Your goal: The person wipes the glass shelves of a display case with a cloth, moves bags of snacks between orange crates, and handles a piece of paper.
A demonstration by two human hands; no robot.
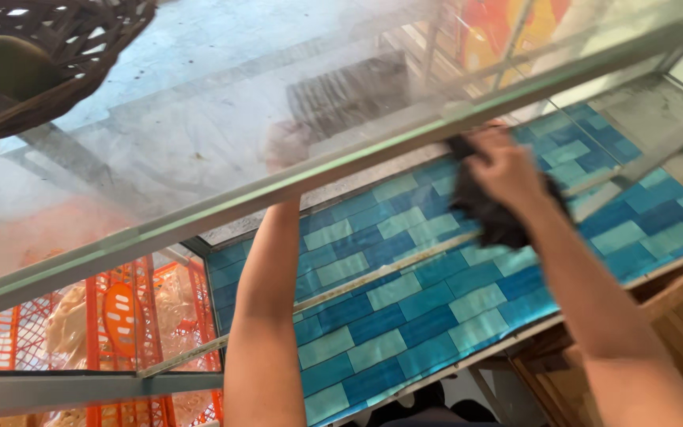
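So your right hand point(507, 170) is bunched tight around a dark cloth point(492, 209), pressing it up against the edge of the glass top point(199, 119) right where the pale metal frame point(341, 170) runs across. Holding it wadded like that gives you a firm pad against the pane, looks like.

Your left hand point(288, 144) goes up under the glass, so you only see it blurry through the smudged pane. Can't tell whether the fingers are spread or closed, but it seems to sit flat against the underside, probably bracing it.

Below is the shelf lined in blue and teal brick pattern point(405, 316), nothing on it that I can see. Top left, a dark wicker basket point(81, 47) holds one greenish rounded fruit point(9, 67). Bottom left, an orange plastic crate point(144, 308) has pale bagged stuff inside, too blurry to name.
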